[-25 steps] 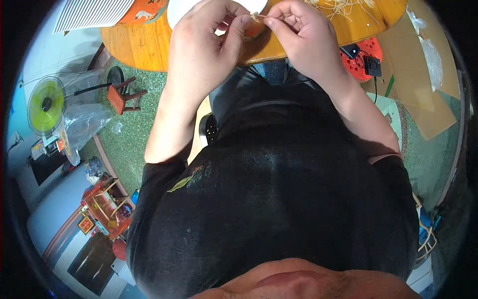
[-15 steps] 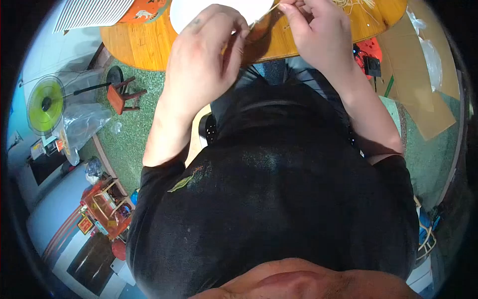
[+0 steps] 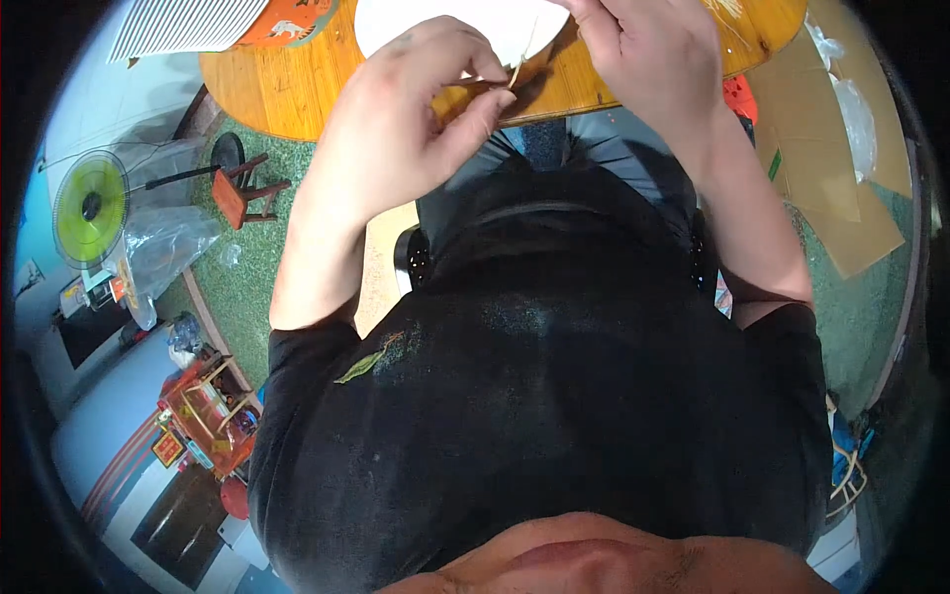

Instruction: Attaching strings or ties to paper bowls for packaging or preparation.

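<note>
My left hand [image 3: 421, 109] is at the near edge of a wooden table [image 3: 282, 84], thumb and forefinger pinched on a thin pale strand [image 3: 524, 56]. The strand rises from the fingertips, with a small kink or knot near them, in front of a round white surface [image 3: 445, 12], perhaps a plate. Farther right, my right hand [image 3: 663, 54] is raised over the table with its fingers curled together. Its fingertips meet the top edge of the view, so what they hold cannot be made out. More pale strands [image 3: 727, 8] lie on the table beyond it.
At the table's left sit a white ribbed object [image 3: 183, 25] and an orange patterned item [image 3: 287, 22]. A green fan [image 3: 91, 206] and a small wooden stool [image 3: 237, 193] stand left on the green floor. Flattened cardboard [image 3: 821, 139] lies on the right.
My right hand has moved right and upward, away from the left. My left hand has turned slightly and come nearer, still pinching the strand, which now points upward.
</note>
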